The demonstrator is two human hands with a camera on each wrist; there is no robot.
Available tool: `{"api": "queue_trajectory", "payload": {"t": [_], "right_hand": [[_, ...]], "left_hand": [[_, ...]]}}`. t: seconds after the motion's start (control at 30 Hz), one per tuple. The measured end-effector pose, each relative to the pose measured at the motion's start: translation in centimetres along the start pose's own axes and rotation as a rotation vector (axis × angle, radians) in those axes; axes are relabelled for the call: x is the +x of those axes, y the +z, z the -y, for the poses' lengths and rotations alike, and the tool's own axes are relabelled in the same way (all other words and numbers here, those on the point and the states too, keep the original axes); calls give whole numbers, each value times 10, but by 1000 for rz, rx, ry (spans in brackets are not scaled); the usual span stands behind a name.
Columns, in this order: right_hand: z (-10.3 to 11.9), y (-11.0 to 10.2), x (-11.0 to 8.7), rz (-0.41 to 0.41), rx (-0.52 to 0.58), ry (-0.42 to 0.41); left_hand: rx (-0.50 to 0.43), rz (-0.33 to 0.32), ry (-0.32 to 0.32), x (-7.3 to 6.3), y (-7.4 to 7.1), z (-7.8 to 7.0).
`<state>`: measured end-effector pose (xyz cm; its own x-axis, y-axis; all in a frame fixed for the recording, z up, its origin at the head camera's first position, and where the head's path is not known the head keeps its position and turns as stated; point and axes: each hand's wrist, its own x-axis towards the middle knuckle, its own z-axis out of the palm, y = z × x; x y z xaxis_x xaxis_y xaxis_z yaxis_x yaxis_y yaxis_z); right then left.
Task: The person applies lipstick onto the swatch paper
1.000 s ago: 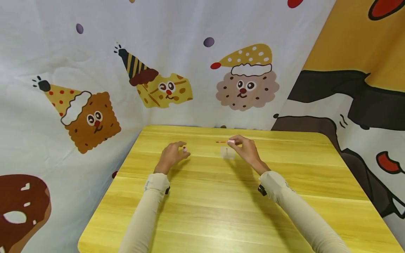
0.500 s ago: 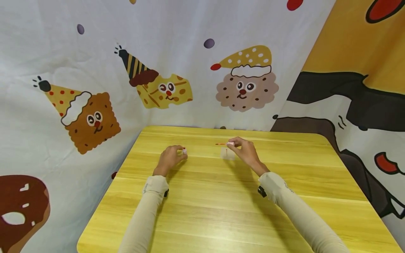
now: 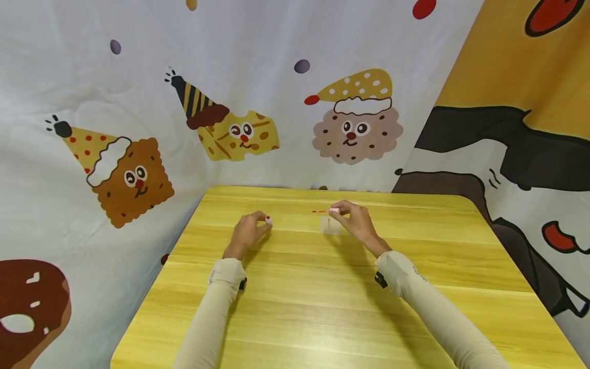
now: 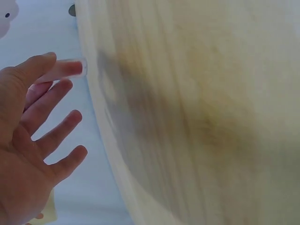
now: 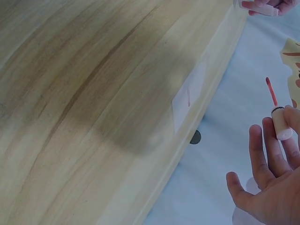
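Observation:
My left hand pinches a small clear lip gloss tube between thumb and index finger, above the far part of the table. Red gloss shows inside it, near its end. The other fingers spread loosely below. My right hand pinches the pale pink cap of the lip gloss wand between thumb and fingers. The wand's red-coated stem points left toward the tube, well apart from it. Below the right hand, a small whitish paper lies on the table with a thin red streak on it.
The yellow wood-grain table has rounded corners, and its far edge lies just beyond both hands. A white curtain with cartoon cookies and cheese hangs behind and at the left.
The left hand's fingers have drawn closer round the tube, which tilts slightly. The right hand stays nearly in place with the wand; the head view has shifted a little.

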<state>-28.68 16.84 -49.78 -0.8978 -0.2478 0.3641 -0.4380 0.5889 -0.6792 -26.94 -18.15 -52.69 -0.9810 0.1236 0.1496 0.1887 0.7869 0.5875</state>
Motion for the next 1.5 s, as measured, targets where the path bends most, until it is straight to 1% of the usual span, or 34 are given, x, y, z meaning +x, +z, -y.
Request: {"api": "queue_trajectory", "payload": {"t": [0.1,0.27,0.57,0.7,0.83,1.07,1.33,1.5], "right_hand": [[0,-1,0,-6,-3,0],[2,-4,1,-1,9,0],[5,-8,5,4,13,-22],[7,-9,6,1,27,-39],[9,-10,8,-2,47,-65],[11,-11,9,3,58,-77],[13,-12,9,-1,60,-85],[14,-13,9,-4,66,-85]], "left_hand": [[1,-24,23,3,1,-2],[-12,-35,45,9,1,-9],[-1,-61,120,20,1,-27],[6,-62,167,24,3,-37],[21,-52,197,26,4,-46],[56,-74,259,28,8,-57],[87,-61,302,30,11,-69],[83,-68,320,32,12,-75]]}}
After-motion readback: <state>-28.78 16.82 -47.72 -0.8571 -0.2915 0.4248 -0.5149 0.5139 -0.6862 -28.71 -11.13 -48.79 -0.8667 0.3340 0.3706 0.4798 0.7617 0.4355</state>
